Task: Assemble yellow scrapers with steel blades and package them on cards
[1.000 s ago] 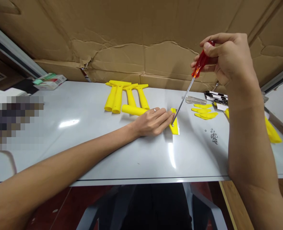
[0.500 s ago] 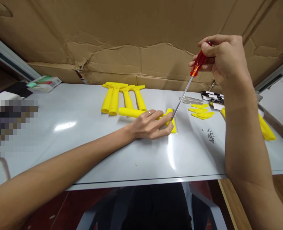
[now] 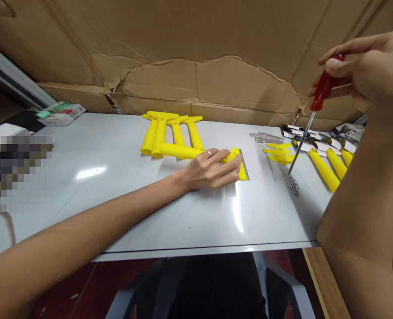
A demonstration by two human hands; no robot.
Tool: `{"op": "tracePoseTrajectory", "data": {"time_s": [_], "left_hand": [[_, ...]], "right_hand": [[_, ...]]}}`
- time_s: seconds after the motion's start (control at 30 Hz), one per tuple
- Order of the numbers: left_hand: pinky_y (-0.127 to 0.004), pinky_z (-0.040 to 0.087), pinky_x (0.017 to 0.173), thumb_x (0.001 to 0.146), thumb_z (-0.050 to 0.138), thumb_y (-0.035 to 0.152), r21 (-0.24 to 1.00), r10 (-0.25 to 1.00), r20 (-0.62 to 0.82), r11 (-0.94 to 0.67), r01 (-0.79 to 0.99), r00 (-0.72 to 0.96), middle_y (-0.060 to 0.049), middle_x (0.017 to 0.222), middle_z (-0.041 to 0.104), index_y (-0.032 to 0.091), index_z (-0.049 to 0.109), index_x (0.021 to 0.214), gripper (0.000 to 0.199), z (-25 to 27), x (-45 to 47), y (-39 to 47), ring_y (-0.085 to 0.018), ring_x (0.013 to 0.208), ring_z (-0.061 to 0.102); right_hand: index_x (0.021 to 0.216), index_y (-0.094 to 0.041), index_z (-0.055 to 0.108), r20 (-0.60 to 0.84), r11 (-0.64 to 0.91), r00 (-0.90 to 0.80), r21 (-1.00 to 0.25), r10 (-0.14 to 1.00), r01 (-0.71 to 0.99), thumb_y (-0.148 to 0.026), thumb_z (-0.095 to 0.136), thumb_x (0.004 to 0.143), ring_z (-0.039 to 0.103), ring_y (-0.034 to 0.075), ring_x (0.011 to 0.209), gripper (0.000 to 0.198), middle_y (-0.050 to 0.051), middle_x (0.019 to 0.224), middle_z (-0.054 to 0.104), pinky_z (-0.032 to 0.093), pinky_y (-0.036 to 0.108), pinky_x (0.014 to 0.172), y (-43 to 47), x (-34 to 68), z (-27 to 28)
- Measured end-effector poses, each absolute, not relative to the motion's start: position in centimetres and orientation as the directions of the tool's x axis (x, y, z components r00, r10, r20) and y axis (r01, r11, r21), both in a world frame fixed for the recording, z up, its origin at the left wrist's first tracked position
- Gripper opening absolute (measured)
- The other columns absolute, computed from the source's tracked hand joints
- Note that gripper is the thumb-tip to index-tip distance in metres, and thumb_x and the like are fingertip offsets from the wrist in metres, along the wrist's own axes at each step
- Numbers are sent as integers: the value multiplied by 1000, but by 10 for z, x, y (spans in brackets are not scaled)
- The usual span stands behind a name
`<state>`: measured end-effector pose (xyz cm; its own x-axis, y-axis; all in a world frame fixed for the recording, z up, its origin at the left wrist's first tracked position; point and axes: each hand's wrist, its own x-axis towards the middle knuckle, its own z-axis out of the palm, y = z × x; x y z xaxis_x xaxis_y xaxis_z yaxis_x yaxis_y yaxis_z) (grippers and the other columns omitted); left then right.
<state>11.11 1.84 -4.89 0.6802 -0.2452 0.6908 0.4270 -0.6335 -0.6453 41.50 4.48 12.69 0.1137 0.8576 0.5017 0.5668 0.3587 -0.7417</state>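
My left hand (image 3: 213, 169) lies over a yellow scraper (image 3: 181, 151), its fingers closed round the neck near the head. A metal blade (image 3: 245, 166) shows along the scraper's right edge, and the handle points left. Raised at the right, my right hand (image 3: 366, 66) grips the red handle of a screwdriver (image 3: 323, 88). The screwdriver's shaft slants down, its tip just above or at a small pile of screws or nuts (image 3: 294, 188), too small to tell which.
Several yellow scraper handles (image 3: 159, 133) lie at the back. Right of centre are yellow plates (image 3: 279, 153) and flat metal blades (image 3: 266, 138). Further right lie several yellow-handled scrapers (image 3: 324, 170) with covered heads. A small box (image 3: 63, 114) sits at the back left, against cardboard (image 3: 163, 79).
My right hand has moved right with the screwdriver, taking its tip from the scraper's head to the small metal pile. My left hand stays on the scraper, nearly still.
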Motion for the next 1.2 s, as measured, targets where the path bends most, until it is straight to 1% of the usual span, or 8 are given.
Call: {"op": "tracePoseTrajectory", "data": {"time_s": [0.1,0.3,0.47,0.63,0.73,0.87,1.07,1.2], "left_hand": [[-26,44,53,91,64,11,-679,-239,662,-594,433,711,3,99,78,23,58,83,16,-47,112,17,-14,76,71],[-27,46,55,93,62,13,-702,-185,581,-607,373,793,4,103,78,25,58,82,17,-47,111,14,-15,78,71],[-30,49,60,98,56,10,-539,-25,636,-730,421,771,1,114,79,23,64,90,17,-51,110,13,-16,83,72],[-28,49,60,101,51,8,-474,77,589,-773,422,804,1,111,79,22,65,100,20,-54,110,10,-14,81,71],[-27,51,60,102,48,7,-427,113,552,-813,396,826,-1,108,79,21,65,106,22,-59,108,11,-14,83,72],[-25,55,64,105,47,11,-242,201,580,-882,403,789,-3,104,79,22,64,114,22,-65,106,15,-14,86,72],[-22,48,53,101,51,7,-438,36,606,-819,371,795,-3,119,77,19,66,105,19,-57,106,13,-23,116,70],[-25,52,58,99,52,3,-443,33,616,-812,381,787,-5,109,79,16,67,104,21,-53,109,9,-22,107,73]], "right_hand": [[91,-11,79,460,269,159,-728,874,630,-8,72,81,73,24,66,13,10,76,67,64,45,64,43,418,126],[94,-13,77,335,153,124,-687,934,710,-11,68,88,75,27,66,10,13,82,73,56,29,52,52,405,123],[91,-13,76,269,145,76,-711,960,688,-8,69,88,76,25,68,9,11,83,74,66,40,68,61,401,116],[90,-10,76,197,105,73,-759,978,642,-4,66,87,76,21,67,12,12,84,75,66,31,64,63,400,115],[89,-10,76,214,103,95,-754,972,649,-2,66,87,74,20,64,12,10,80,74,68,40,74,61,399,117],[89,-12,76,224,103,104,-749,969,654,-4,67,88,75,22,66,12,9,78,73,66,50,83,59,397,118],[90,-12,75,200,97,99,-780,975,619,-6,67,89,76,22,69,11,12,84,75,67,37,71,58,396,120],[90,-12,74,197,95,106,-792,975,603,-5,66,89,76,22,69,11,13,86,76,65,35,67,58,393,121]]}}
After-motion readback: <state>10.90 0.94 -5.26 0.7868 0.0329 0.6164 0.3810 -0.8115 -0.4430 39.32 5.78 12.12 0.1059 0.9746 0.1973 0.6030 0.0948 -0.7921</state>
